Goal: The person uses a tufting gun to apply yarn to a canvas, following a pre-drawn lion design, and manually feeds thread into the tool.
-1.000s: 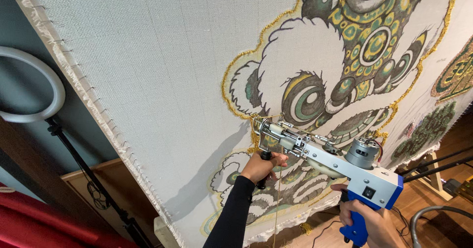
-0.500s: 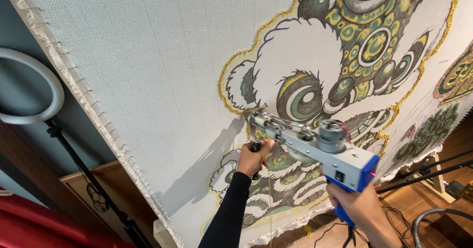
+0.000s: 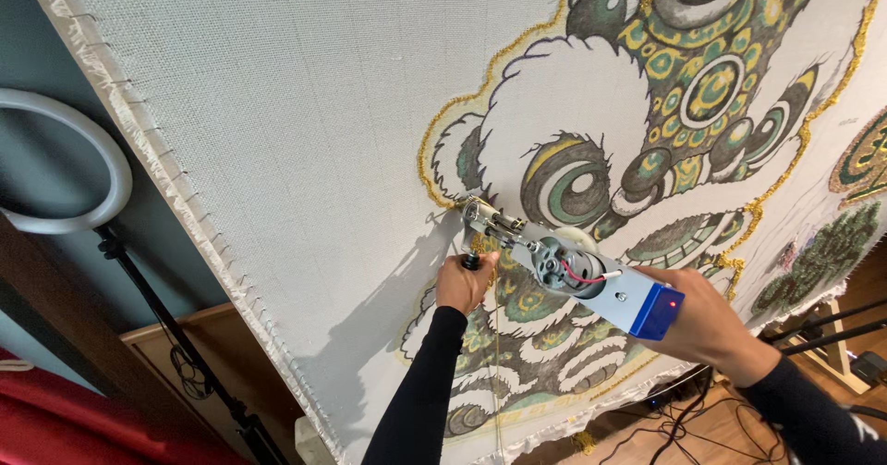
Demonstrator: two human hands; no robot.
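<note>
A tufting gun [image 3: 577,273] with a metal body, a visible motor and a blue rear end points its needle tip at the stretched grey cloth [image 3: 305,123]. The tip touches the gold outline at the left edge of a tufted lion-dance head design [image 3: 637,151] in white, green and gold. My left hand [image 3: 465,282] is closed around the gun's black front handle, below the needle. My right hand [image 3: 707,324] grips the rear handle under the blue end. A yellow yarn strand hangs down from the gun.
A ring light [image 3: 65,165] on a black stand [image 3: 176,336] stands at the left of the frame's edge. A wooden cabinet [image 3: 176,373] and red fabric [image 3: 65,428] lie below left. Cables [image 3: 684,419] lie on the wooden floor at the lower right.
The gun has moved left and slightly up across the cloth, its tip going from the lower face area to the gold outline. Both hands moved with it.
</note>
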